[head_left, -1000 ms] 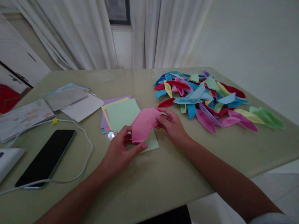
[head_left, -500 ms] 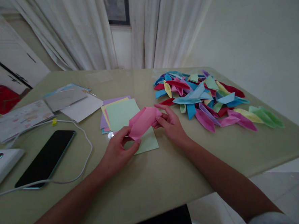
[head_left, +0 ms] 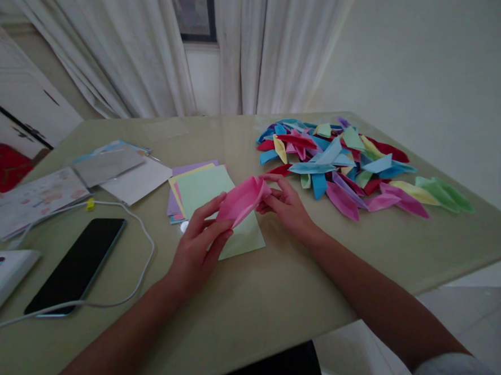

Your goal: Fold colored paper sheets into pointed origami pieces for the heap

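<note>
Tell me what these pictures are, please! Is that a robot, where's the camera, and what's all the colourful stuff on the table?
There's no robot here, just a person using two bare hands. The view comes from a camera worn on the person's head, looking forward and down, so you see nearly what they see.

The left hand holds one end of a pink folded paper, and the right hand holds the other.

On the table, a pile of folded paper shapes in many colours lies to the right. Near the middle are coloured paper sheets, with a pale green one on top. On the left, you can spot a black smartphone and a white cable.
</note>
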A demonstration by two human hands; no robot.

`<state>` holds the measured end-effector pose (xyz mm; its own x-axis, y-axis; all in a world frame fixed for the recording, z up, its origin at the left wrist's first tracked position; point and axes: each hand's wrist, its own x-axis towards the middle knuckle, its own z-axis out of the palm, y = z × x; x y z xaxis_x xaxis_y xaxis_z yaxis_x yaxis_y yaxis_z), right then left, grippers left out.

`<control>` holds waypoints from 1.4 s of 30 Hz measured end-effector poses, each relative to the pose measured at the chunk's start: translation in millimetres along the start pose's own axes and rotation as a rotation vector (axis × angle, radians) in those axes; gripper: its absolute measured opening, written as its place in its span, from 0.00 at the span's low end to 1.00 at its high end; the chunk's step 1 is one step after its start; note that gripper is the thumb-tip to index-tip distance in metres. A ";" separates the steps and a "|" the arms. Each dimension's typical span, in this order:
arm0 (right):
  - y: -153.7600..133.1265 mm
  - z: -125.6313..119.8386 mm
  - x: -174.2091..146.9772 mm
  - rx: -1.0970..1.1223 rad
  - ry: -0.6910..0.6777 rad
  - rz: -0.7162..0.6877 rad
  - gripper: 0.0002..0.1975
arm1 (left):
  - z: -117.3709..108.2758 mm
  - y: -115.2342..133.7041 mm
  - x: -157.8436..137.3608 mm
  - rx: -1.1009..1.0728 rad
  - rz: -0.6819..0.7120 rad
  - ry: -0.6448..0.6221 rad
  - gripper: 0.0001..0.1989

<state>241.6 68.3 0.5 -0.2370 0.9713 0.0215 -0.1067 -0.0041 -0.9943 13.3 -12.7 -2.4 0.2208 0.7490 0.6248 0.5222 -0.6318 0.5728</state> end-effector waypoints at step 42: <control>-16.8 1.6 -26.4 -0.904 -0.222 -0.853 0.14 | 2.8 -7.5 1.5 -0.507 -0.599 0.061 0.26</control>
<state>248.1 42.3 16.8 -0.5845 0.5233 0.6201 0.3706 0.8520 -0.3697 12.0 -6.3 -7.2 -0.0333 0.9877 0.1528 0.0950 -0.1490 0.9843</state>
